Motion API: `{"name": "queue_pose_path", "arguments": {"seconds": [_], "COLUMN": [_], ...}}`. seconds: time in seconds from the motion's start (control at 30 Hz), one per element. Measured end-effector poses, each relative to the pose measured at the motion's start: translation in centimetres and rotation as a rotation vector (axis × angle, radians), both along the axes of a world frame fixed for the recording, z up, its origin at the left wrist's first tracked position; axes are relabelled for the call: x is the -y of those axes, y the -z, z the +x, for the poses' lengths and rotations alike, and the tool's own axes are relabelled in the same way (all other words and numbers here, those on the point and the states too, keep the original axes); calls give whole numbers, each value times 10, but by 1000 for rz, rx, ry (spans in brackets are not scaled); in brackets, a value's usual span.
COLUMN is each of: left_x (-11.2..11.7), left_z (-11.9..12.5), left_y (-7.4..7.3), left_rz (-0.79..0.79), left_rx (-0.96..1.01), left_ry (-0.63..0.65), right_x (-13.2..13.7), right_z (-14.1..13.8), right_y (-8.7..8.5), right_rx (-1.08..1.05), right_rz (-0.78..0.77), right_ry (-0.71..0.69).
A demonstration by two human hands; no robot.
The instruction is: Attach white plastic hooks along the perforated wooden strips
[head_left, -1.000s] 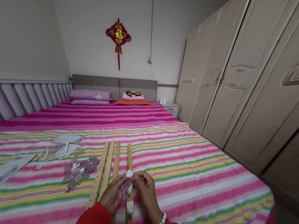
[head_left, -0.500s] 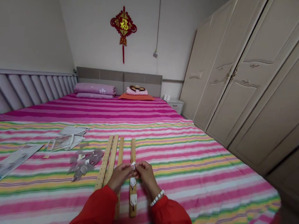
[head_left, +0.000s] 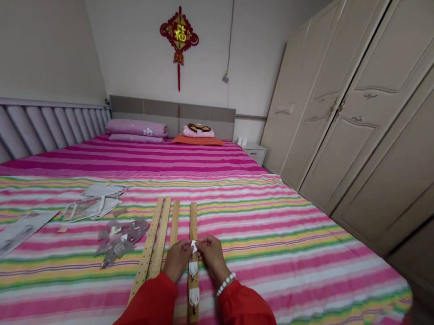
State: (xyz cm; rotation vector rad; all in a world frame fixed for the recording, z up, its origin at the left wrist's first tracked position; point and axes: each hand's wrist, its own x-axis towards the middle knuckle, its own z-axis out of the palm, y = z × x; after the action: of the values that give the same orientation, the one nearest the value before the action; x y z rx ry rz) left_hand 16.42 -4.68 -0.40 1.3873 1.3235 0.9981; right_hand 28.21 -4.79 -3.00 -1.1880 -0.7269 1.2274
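Observation:
A small white hook (head_left: 194, 245) sits between the fingertips of my left hand (head_left: 178, 259) and my right hand (head_left: 211, 254), just over a wooden strip (head_left: 193, 220). Both hands are closed in a pinch at its edges. Whether the hook's back touches the wood, I cannot tell. Two more white hooks are on the same strip nearer me: one hook (head_left: 193, 269) just below my fingers, another hook (head_left: 194, 296) close to the strip's near end. Left of it lie more wooden strips (head_left: 160, 242), the pale ones dotted with holes, partly covered by my left arm.
Crumpled clear plastic bits (head_left: 124, 237) lie left of the strips. Beyond them are clear packets (head_left: 93, 204) and a long clear package (head_left: 11, 240). Everything rests on a striped bedsheet (head_left: 287, 265). A wardrobe (head_left: 352, 117) stands along the right side.
Both hands, with the white hook, have come slightly down toward the wooden strip. The view has shifted a little.

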Motion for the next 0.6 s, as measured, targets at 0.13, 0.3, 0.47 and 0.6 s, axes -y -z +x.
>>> {"name": "queue_pose_path", "arguments": {"seconds": [0.13,0.3,0.47,0.6], "left_x": [3,3,0,-3], "left_z": [-1,0,2,0], "left_y": [-4,0,14,24], "left_rz": [68,69,83,173], "left_rx": [-165,-237,-260,-306], "left_ry": [-11,44,36,46], "right_x": [-3,-7,-8,-7], "right_z": [-1,-2,-2,-2], "right_y": [4,2,5,5], "right_rx": [30,65,73,74], "right_rz": [-19,-73,-81,-72], "right_ry": [1,-1,23,21]}}
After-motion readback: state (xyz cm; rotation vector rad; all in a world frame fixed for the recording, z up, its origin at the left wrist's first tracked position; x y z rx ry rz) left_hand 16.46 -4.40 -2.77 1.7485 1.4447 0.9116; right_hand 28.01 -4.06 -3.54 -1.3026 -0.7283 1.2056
